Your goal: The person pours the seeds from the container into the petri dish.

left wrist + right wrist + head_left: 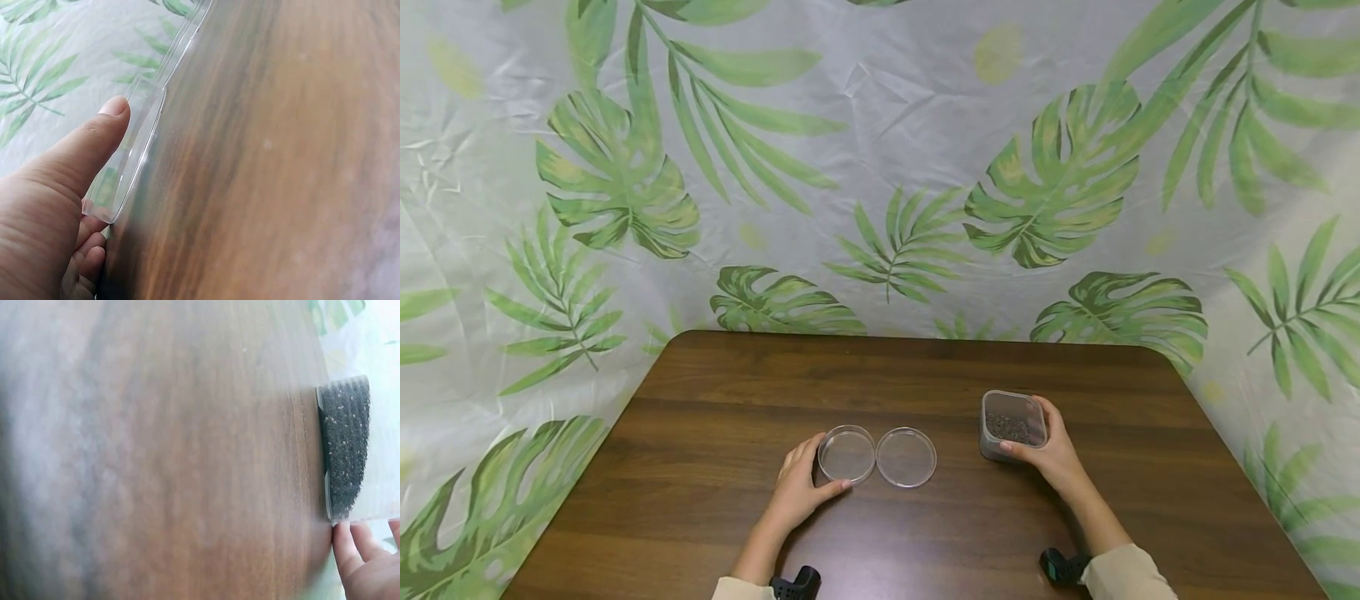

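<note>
My left hand (796, 492) holds a clear round petri dish (847, 455) on the wooden table, thumb at its near rim and fingers round its left side. In the left wrist view, the thumb presses the clear wall of this dish (139, 140), with curled fingertips below. A second round petri dish piece (907, 458) lies flat just right of the first. Farther right, my right hand (1058, 458) grips a clear square plastic tub (1013, 407) partly filled with dark grains (1009, 428). The right wrist view shows the dark grains (345, 444) through the tub's wall.
The brown wooden table (895, 375) has rounded far corners. Behind it hangs a pale cloth (910, 133) printed with green leaves. A black wrist strap with a device sits on each wrist, the left device (799, 583) and the right device (1062, 567).
</note>
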Demonstrator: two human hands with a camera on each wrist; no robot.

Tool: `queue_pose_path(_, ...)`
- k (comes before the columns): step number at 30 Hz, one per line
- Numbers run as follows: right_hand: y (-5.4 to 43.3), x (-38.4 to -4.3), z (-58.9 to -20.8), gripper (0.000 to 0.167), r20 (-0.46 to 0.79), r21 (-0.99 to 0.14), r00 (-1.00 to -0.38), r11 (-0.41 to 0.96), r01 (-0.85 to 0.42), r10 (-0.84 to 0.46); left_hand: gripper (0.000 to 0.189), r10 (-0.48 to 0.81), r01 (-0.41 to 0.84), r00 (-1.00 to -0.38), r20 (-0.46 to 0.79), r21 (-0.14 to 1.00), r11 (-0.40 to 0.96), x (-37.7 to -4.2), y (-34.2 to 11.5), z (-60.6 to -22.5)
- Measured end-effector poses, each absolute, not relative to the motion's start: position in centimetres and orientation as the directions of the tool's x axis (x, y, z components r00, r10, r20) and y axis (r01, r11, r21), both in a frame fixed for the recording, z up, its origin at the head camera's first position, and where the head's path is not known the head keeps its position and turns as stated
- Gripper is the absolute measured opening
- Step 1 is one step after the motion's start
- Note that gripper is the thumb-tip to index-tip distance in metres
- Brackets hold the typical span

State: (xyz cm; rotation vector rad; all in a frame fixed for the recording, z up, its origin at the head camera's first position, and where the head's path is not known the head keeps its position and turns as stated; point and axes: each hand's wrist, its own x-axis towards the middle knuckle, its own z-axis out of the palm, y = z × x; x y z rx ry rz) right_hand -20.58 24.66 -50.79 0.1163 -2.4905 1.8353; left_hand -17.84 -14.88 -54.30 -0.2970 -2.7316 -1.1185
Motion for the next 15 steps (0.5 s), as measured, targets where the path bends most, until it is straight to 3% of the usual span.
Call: queue_pose_path(15,24.17,-20.88,-50.82,0.095,0.141,-0.941,-0.99,0.311,-0.131,0.011,0.088,0.107,0.24,-0.966,0.234,0.668,0.704,-17.78,-14.83,-54.25)
